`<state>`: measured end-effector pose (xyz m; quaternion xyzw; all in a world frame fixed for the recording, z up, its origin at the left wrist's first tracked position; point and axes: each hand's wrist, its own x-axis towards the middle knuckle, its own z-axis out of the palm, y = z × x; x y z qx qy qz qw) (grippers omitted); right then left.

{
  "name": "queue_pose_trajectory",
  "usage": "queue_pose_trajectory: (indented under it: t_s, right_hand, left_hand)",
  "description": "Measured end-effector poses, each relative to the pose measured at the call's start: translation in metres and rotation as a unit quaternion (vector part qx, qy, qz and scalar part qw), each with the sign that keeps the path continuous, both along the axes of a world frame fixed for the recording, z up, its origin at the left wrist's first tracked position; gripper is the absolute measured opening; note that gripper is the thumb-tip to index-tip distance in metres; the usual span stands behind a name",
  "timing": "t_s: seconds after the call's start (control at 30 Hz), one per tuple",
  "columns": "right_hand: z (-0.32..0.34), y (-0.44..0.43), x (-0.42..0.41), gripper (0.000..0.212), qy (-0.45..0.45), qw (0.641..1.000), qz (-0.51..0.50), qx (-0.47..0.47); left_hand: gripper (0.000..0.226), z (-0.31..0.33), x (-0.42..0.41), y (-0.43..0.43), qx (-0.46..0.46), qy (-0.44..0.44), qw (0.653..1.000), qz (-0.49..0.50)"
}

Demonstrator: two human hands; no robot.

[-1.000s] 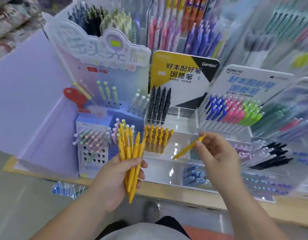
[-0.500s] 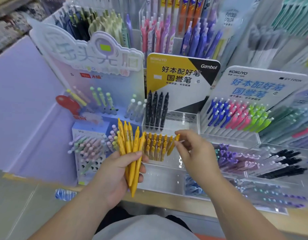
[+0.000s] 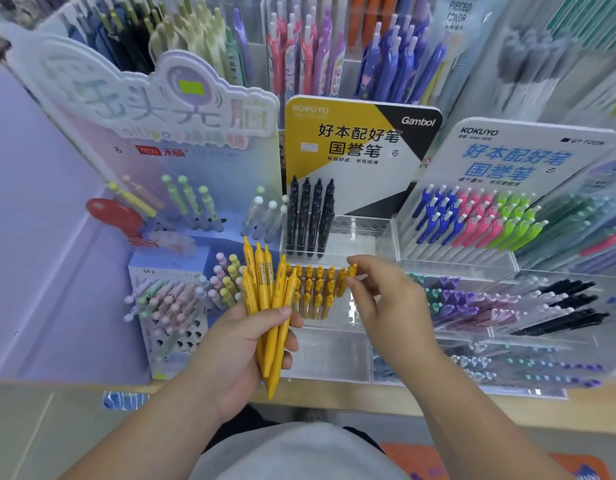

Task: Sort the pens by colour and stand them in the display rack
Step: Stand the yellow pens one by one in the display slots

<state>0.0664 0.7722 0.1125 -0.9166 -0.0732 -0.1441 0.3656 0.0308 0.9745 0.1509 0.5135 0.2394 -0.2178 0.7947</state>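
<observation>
1. The left hand (image 3: 244,351) grips a bundle of yellow pens (image 3: 265,299). The thumb lies across the front and the fingers (image 3: 289,342) curl round from behind. The clip ends fan upward above the thumb, and the tips point down past the palm.
2. The right hand (image 3: 386,306) pinches a single yellow pen (image 3: 345,280) near its top, between the thumb and the forefinger. The other fingers (image 3: 365,311) hang loosely curled below it.
3. That single pen stands tilted at the right end of the standing yellow pens (image 3: 317,289), which fill rows in the clear display rack (image 3: 365,228) just left of the right fingertips.
4. The bundle's fanned tops sit just left of those standing rows, between the two hands.
5. Four black pens (image 3: 310,216) stand in the rack's higher tier, above and beyond both sets of fingers.
6. Blue, pink and green pens (image 3: 472,220) stand in a neighbouring rack, beyond the right hand and to its right.
7. The wooden tabletop (image 3: 334,400) edge runs under both wrists.
</observation>
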Motion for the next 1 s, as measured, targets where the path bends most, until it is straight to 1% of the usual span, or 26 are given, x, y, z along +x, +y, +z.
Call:
queue_pose_trajectory:
  t_s: [0.07, 0.2, 0.67, 0.9, 1.0]
  right_hand:
    - [-0.0009, 0.0024, -0.0007, 0.025, -0.004, 1.000, 0.000, 0.006]
    - [-0.0009, 0.0023, -0.0002, 0.024, -0.001, 1.000, 0.004, 0.008]
    - [-0.0093, -0.0013, -0.0057, 0.028, -0.019, 0.999, -0.015, 0.026]
    - [-0.0085, 0.0001, -0.0053, 0.031, -0.015, 1.000, -0.007, 0.013]
    - [-0.0081, -0.0002, -0.0044, 0.033, -0.013, 1.000, -0.001, 0.004]
  left_hand:
    - [0.026, 0.0004, 0.0017, -0.0011, 0.001, 0.001, 1.000, -0.001]
    - [0.014, 0.0012, 0.0034, -0.0029, 0.002, 0.005, 1.000, 0.001]
    - [0.016, -0.0003, 0.0049, -0.0057, 0.012, -0.001, 1.000, 0.004]
    - [0.023, -0.0025, 0.0047, -0.0067, 0.013, -0.003, 1.000, 0.000]
    - [0.034, -0.0026, 0.0047, -0.0054, 0.009, -0.005, 1.000, -0.003]
